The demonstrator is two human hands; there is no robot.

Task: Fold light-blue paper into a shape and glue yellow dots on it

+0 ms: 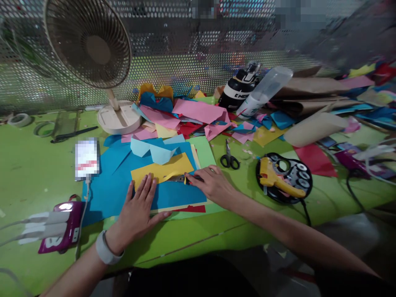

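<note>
My left hand (139, 206) lies flat with its fingers spread, pressing the left end of a yellow paper sheet (161, 166). My right hand (215, 184) is closed around what looks like a craft knife (177, 178), its thin metallic part at the sheet's lower edge. Fingers hide most of its body. A narrow yellow strip curls up beside it. Under the yellow sheet lies blue paper (107, 185), on top of green and cream sheets. A folded light-blue paper piece (153, 152) with a zigzag edge rests just behind the yellow sheet.
Scissors (229, 156) and a yellow glue gun (278, 181) on a black tray lie to the right. Behind are paper scraps (198, 111), a black bottle (236, 90) and a fan (119, 117). A phone (87, 159) and a purple power strip (62, 227) with cables are left.
</note>
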